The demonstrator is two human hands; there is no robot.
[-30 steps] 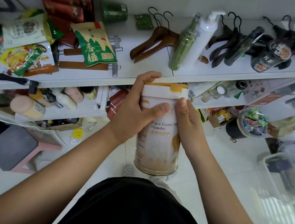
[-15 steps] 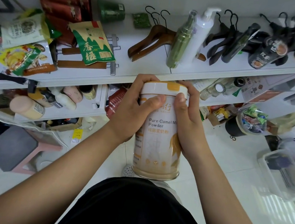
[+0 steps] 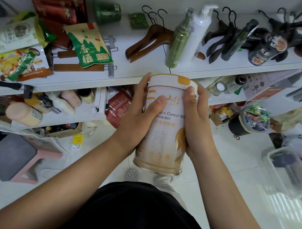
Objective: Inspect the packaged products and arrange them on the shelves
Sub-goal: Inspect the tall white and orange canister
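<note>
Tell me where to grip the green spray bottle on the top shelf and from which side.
Grip the green spray bottle around its straight middle, coming from the front left. It stands upright at the shelf edge; the white pump bottle sits tight on its right, and the thin nozzle on top offers poor purchase.

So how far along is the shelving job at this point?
Partly done: the top shelf already carries a green snack bag, bottles and hangers. In hand: the camel milk powder can, gripped by the left hand and right hand, label up, under inspection. Left: placing the can on a shelf.
</note>
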